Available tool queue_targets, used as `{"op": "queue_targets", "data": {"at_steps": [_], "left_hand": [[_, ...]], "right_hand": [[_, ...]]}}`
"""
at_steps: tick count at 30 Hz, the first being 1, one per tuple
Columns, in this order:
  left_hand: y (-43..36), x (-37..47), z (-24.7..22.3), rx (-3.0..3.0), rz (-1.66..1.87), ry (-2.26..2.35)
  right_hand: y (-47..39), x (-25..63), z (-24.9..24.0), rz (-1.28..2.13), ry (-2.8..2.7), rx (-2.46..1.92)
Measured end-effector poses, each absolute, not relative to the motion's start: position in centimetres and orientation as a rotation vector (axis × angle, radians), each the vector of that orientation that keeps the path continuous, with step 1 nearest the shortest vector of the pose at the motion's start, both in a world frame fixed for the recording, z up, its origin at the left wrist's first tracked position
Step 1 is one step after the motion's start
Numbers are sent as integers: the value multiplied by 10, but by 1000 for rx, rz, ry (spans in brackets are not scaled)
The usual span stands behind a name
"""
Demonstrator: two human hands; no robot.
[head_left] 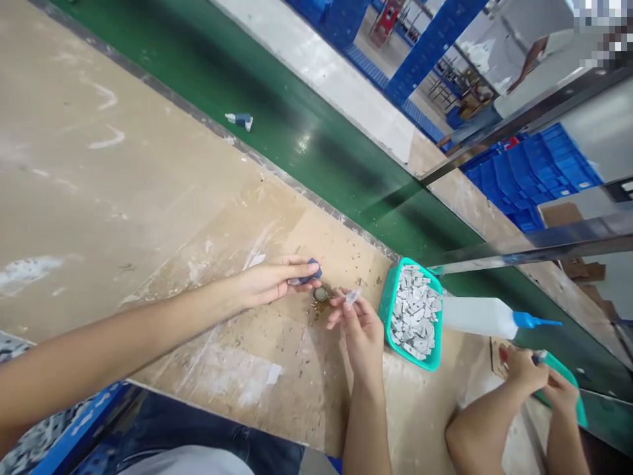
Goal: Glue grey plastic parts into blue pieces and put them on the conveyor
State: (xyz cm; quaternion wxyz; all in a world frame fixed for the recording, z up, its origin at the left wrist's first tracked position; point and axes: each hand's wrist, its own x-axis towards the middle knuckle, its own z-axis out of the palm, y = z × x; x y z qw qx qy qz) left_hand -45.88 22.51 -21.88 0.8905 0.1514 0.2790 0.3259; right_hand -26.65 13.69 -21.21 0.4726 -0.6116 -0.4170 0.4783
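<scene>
Over the wooden bench, my left hand (277, 280) is closed with thumb and fingers on a small dark blue plastic part (314, 268). My right hand (361, 323) pinches a small translucent whitish piece (353, 296) between thumb and forefinger, a short way to the right. Between the two hands a small round dish-like cap (321, 294) rests on the bench, with brown stains around it. Close by my right hand stands a green basket (386, 310) filled with small grey-white parts (415, 310).
Beyond the bench runs a green conveyor belt (297, 138), carrying a blue-and-white part (241, 121). A white bottle with a blue nozzle (479, 316) is beside the basket. At right, a co-worker's hands (531, 373) hold a small part. Metal posts (544, 247) and blue crates (539, 168) stand farther off.
</scene>
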Motion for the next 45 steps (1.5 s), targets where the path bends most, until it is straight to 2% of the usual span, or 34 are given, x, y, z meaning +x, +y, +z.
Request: {"op": "queue_targets", "data": {"at_steps": [8, 19, 28, 45], "left_hand": [[229, -459, -222, 333, 661, 627], [234, -459, -222, 370, 719, 696], [233, -464, -226, 400, 687, 652], [234, -466, -225, 467, 696, 686]], "right_hand": [[133, -259, -231, 509, -1500, -1787], [135, -264, -250, 16, -1775, -1600], [142, -266, -257, -63, -1887, -1394], [141, -265, -258, -36, -1931, -1391]]}}
